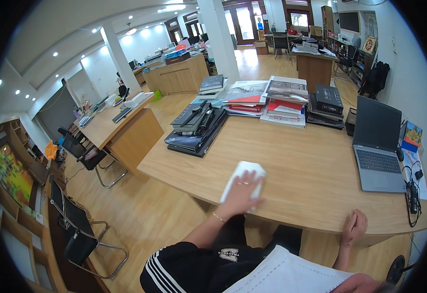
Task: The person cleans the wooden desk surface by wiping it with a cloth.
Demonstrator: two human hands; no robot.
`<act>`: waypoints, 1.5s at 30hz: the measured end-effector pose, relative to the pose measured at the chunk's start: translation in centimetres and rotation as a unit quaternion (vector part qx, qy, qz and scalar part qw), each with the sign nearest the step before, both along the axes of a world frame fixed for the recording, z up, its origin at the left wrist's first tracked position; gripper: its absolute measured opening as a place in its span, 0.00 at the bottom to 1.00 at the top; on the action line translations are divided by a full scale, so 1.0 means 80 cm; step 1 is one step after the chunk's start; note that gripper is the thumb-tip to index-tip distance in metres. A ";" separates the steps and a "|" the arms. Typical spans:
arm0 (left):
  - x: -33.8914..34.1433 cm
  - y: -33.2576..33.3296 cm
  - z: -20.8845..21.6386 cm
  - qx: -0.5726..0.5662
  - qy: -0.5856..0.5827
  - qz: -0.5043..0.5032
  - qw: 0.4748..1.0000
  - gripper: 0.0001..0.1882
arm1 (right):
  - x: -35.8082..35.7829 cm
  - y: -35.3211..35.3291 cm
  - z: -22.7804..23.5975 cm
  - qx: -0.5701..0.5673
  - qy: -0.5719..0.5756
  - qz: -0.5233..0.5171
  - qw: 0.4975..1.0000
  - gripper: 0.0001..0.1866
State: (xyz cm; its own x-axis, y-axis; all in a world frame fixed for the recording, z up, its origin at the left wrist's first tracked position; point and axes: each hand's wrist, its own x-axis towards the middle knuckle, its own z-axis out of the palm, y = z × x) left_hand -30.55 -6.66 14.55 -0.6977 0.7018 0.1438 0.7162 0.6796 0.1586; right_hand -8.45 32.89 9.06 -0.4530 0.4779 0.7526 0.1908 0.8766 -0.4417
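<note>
Wooden desk (pixel 296 166), white cloth (pixel 235 177) atop — pillared, wood-floored office (pixel 250 62) beyond

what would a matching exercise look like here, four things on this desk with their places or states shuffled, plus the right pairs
1. flat white cloth-like piece
2. grey laptop
3. black rectangular box
4. tangled black cable and adapter

A. lid raised
B. at the right end of the light wooden desk
C. under the left grip
D. topping a pile of dark flat items

Pairs: 1-C, 2-A, 3-D, 4-B
</note>
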 end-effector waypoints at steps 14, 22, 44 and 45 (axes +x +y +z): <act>-0.023 0.010 0.003 0.003 0.017 0.131 0.991 0.47 | -0.001 -0.002 0.000 -0.003 -0.001 -0.013 1.000 0.09; 0.057 0.132 0.020 -0.013 -0.016 -0.081 0.996 0.48 | -0.003 -0.004 0.005 0.003 -0.006 -0.012 1.000 0.09; -0.009 0.018 0.005 0.005 0.005 0.033 0.999 0.44 | 0.000 -0.007 0.006 0.006 -0.008 -0.009 1.000 0.10; -0.018 0.003 0.005 0.016 0.004 0.073 0.997 0.43 | 0.000 -0.006 0.004 0.007 -0.008 -0.010 1.000 0.10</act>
